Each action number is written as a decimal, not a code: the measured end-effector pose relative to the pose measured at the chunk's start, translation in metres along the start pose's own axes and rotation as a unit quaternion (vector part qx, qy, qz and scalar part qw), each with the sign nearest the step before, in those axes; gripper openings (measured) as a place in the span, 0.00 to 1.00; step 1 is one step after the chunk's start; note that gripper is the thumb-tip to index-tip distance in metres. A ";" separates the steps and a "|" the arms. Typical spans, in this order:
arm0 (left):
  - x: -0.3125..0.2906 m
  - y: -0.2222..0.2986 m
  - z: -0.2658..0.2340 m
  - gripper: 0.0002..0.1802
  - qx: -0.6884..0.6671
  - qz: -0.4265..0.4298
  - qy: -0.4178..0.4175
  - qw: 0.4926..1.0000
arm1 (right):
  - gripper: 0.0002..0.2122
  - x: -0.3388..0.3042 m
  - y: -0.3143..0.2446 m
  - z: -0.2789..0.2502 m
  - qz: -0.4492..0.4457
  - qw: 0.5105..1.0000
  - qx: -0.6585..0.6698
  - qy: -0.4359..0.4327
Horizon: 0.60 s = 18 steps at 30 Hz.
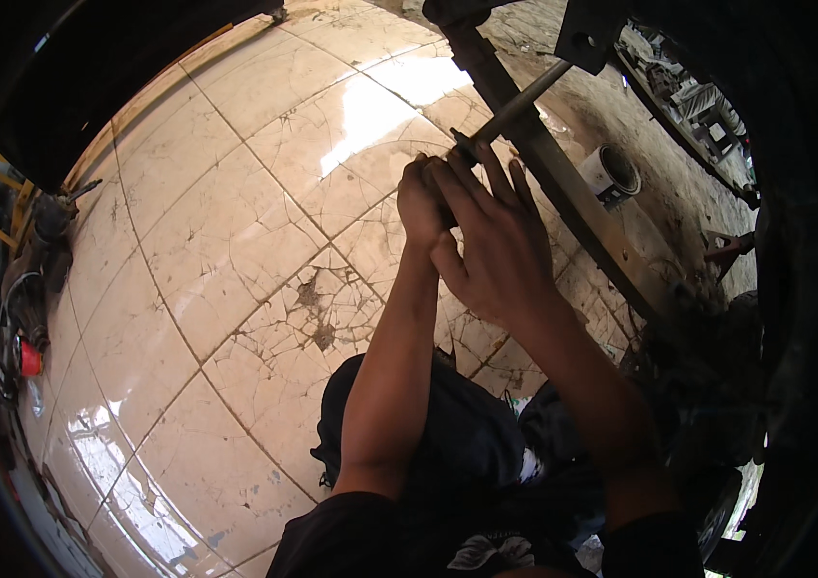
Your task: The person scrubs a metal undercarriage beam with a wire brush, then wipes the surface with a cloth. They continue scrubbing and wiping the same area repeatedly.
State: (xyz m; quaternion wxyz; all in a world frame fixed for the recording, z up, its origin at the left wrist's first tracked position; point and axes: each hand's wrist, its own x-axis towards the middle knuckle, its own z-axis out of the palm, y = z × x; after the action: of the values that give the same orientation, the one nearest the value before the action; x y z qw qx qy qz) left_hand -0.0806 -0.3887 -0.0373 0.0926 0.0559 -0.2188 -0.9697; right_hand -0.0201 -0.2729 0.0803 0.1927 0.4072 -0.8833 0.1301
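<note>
- Left hand [422,204]: fingers curled in, knuckles toward the far side, forearm rising from the lower edge. Its grip sits against a dark part [447,214] showing as a narrow patch between the two hands; cannot tell whether it is closed on that part, as the right hand covers much of it.
- Right hand [496,236]: grip open, fingers long and slightly apart, reaching away from the body over the left hand's fingers. Thumb side lies next to the left wrist.
- Metal rod [527,98]: just beyond the fingertips, above the tiles. Long axis slants: near end low and left at the hands, far end up and right.
- Collar [465,144]: dark, wider than the rod, at that near end, just beside the right fingertips. Contact unclear.
- Bracket [590,37]: dark plate with a round hole, where the rod's far end meets it in view.
- Beam [578,197]: long and dark, running from upper middle down to the right; the rod crosses its line at a steep angle.
- Bucket [598,179]: pale, dark inside, to the right of the beam.
- Tiled floor [226,250]: cream, cracked, one patch broken through, bright glare near the top and lower left.
- Left edge: a red object [31,357] near dark, greasy-looking machine parts [31,289].
- Upper right: jumbled metal parts [708,108].
</note>
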 end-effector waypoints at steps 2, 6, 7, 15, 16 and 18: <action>0.007 -0.006 -0.013 0.23 0.092 0.024 0.011 0.995 | 0.31 -0.014 -0.003 -0.008 -0.001 1.000 -0.012 -0.014; 0.014 -0.019 -0.027 0.19 0.169 0.088 0.053 0.980 | 0.32 -0.010 -0.004 -0.007 -0.022 0.999 -0.043 0.008; 0.008 -0.016 -0.015 0.19 0.055 0.047 0.027 0.997 | 0.32 -0.004 0.001 -0.001 -0.012 0.999 -0.033 0.010; -0.011 -0.002 0.019 0.14 0.347 0.126 0.099 0.924 | 0.27 -0.011 0.014 -0.005 -0.009 0.999 0.031 0.003; -0.003 -0.003 0.010 0.14 0.277 0.125 0.078 0.950 | 0.28 -0.006 0.012 -0.006 -0.024 0.999 0.015 0.017; 0.007 -0.013 -0.006 0.16 0.250 0.156 0.065 0.953 | 0.28 0.002 0.010 -0.001 -0.043 0.998 -0.017 0.039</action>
State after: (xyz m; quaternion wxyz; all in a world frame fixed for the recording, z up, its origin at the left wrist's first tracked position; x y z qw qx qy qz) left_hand -0.0891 -0.3809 -0.0489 0.2395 0.1050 -0.4542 -0.8516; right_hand -0.0284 -0.2676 0.0811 0.2398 0.4358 -0.8589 0.1223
